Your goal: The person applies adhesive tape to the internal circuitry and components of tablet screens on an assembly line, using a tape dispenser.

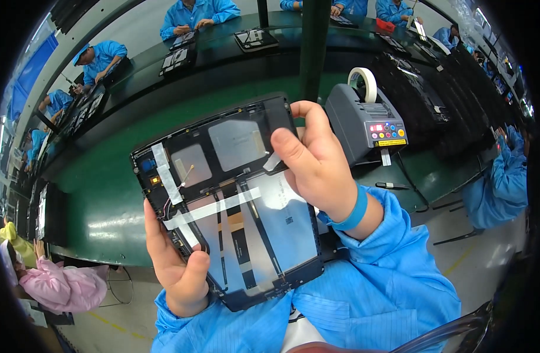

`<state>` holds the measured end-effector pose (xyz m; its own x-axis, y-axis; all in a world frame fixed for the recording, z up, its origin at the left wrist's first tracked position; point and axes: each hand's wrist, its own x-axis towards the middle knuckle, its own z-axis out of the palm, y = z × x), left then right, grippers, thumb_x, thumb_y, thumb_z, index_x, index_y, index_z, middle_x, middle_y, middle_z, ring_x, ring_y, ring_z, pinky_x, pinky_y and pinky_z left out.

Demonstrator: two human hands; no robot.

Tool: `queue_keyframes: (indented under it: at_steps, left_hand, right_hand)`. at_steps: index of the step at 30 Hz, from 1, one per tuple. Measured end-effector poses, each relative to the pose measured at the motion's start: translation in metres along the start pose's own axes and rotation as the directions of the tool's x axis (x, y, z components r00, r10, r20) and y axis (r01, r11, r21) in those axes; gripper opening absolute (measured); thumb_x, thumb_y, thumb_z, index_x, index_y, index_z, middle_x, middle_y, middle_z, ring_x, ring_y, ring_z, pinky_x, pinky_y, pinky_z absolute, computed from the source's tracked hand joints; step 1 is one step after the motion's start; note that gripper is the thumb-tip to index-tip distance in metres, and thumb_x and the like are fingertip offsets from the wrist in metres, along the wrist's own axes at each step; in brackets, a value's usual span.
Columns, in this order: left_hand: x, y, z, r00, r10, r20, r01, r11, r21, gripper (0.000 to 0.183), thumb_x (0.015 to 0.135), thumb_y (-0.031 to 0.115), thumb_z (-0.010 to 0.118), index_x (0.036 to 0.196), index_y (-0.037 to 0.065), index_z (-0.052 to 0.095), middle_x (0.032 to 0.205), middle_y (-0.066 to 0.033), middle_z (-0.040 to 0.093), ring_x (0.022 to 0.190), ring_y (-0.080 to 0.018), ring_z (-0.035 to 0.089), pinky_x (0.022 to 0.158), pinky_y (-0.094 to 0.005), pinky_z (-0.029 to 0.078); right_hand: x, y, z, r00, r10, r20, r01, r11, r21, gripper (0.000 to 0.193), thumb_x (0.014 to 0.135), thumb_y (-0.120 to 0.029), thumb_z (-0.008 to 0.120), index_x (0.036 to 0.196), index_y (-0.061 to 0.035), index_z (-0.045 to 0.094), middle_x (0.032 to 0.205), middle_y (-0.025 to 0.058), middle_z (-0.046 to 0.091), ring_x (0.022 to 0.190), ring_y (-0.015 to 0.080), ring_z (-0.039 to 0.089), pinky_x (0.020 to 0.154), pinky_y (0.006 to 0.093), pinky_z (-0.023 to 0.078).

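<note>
Both my hands hold up an opened tablet (264,226), tilted, its inner side facing me. White tape strips (214,207) cross its middle and upper left part, over flat cables and metal plates. My left hand (178,265) grips the lower left edge, thumb on the inner rim. My right hand (317,162) is closed round the upper right corner, its thumb pressing on the black frame, with a small piece of tape (272,162) beside it. A blue wristband (355,212) circles my right wrist. What lies behind the tablet is hidden.
A grey tape dispenser (367,120) with a white roll stands to the right on the green table (105,220). Near it lies a small black pen-like tool (393,186). Black trays (452,112) are stacked at the far right. Several co-workers in blue sit around the benches.
</note>
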<state>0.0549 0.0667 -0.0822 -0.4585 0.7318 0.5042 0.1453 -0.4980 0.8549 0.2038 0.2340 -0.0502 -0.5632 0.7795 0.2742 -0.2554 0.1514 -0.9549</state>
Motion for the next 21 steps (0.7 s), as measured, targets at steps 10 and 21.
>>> queue_keyframes:
  at_steps: [10,21]
  left_hand:
    - [0.000,-0.003,-0.022,0.995,-0.053,-0.079,0.046,0.995,-0.089,0.087,0.077,0.014,0.067,0.142,-0.004,0.013,0.138,-0.0178,0.035,0.117,-0.0198,0.045,0.090,-0.0251,0.039]
    - [0.013,-0.004,-0.080,0.984,-0.013,-0.175,0.007,0.999,-0.037,0.078,0.078,0.012,0.062,0.140,-0.005,0.019,0.137,-0.0186,0.038,0.116,-0.0246,0.049,0.091,-0.0307,0.044]
  right_hand:
    - [0.001,0.010,0.018,0.994,0.003,0.105,-0.011,0.997,0.075,0.063,0.083,-0.024,0.065,0.122,0.0062,0.026,0.095,0.0137,0.059,0.086,0.0144,0.058,0.074,0.0275,0.048]
    - [-0.008,0.016,0.003,0.959,0.043,0.281,-0.102,0.975,0.196,0.065,0.094,-0.044,0.042,0.136,0.0012,0.019,0.120,0.0153,0.052,0.100,0.0186,0.057,0.082,0.0285,0.043]
